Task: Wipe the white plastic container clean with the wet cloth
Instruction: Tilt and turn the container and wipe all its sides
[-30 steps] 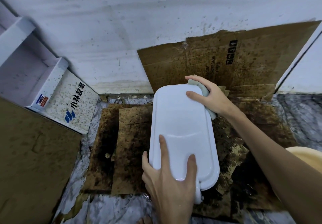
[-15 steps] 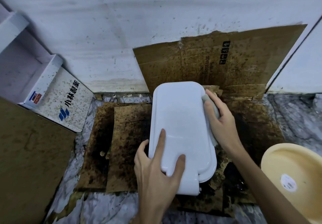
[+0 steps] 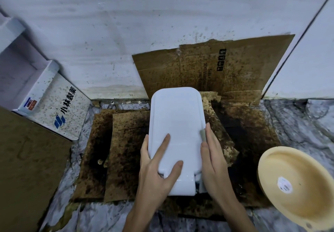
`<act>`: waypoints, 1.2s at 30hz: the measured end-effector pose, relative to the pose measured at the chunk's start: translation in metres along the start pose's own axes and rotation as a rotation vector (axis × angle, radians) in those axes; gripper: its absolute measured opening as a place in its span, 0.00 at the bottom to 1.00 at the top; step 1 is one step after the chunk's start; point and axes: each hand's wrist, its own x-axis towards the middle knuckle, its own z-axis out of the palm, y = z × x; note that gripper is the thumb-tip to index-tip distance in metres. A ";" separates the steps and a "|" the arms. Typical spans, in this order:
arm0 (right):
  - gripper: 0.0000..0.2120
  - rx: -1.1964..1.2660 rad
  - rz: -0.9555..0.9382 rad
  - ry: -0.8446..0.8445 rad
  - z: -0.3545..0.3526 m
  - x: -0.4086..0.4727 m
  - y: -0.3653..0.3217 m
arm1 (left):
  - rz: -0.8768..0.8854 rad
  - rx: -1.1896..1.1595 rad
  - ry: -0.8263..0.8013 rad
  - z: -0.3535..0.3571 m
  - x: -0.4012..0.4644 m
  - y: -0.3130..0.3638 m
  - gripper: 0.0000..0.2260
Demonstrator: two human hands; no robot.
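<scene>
White plastic container (image 3: 176, 123) on stained cardboard (image 3: 126, 141). My left hand (image 3: 155, 174) steadies its near end, fingers straight; my right hand (image 3: 214, 161) presses the wet cloth (image 3: 202, 134) against its right edge. Probably light, rigid, slippery: brace near corners.

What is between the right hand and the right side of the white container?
In the head view, a grey-green cloth is pressed between the right hand and the right edge of the white container. Only a small piece of it shows.
</scene>
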 end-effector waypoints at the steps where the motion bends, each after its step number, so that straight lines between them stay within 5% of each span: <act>1: 0.25 -0.001 0.008 -0.016 -0.002 0.012 -0.001 | -0.003 -0.002 -0.002 0.000 0.000 0.000 0.32; 9: 0.29 -0.004 0.042 -0.151 -0.008 0.123 -0.022 | -0.005 0.009 -0.005 0.000 0.001 -0.003 0.33; 15: 0.30 0.103 0.086 -0.171 -0.015 0.092 -0.014 | -0.006 0.010 0.023 0.005 0.001 -0.003 0.33; 23: 0.30 0.273 0.115 -0.004 -0.005 -0.005 0.012 | -0.016 0.030 0.053 0.010 0.001 0.003 0.31; 36: 0.28 0.273 0.052 0.076 -0.027 0.123 -0.039 | -0.144 0.069 -0.089 -0.003 0.133 0.057 0.33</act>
